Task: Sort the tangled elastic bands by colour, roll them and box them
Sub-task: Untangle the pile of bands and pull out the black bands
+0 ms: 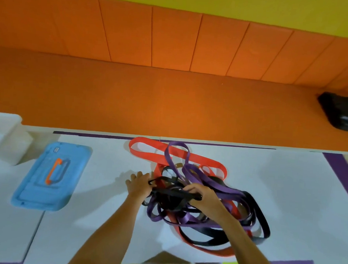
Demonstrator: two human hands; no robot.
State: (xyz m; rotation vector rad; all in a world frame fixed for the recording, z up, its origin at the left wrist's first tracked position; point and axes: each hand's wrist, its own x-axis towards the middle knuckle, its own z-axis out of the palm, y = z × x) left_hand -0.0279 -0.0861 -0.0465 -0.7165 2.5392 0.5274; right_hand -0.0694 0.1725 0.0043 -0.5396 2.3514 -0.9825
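Observation:
A tangled heap of elastic bands lies on the white table (268,178): red bands (147,153), purple bands (216,183) and black bands (259,214) looped through each other. My left hand (138,185) grips a thin black band (173,193) at the heap's left edge. My right hand (202,197) holds the same black band a little to the right, above the middle of the heap. The band stretches between the two hands.
A blue lid or case (52,175) with an orange handle lies on the table at the left. A white box (3,137) stands at the far left. Behind the table runs an orange padded bench with a black bag (341,111) at the right.

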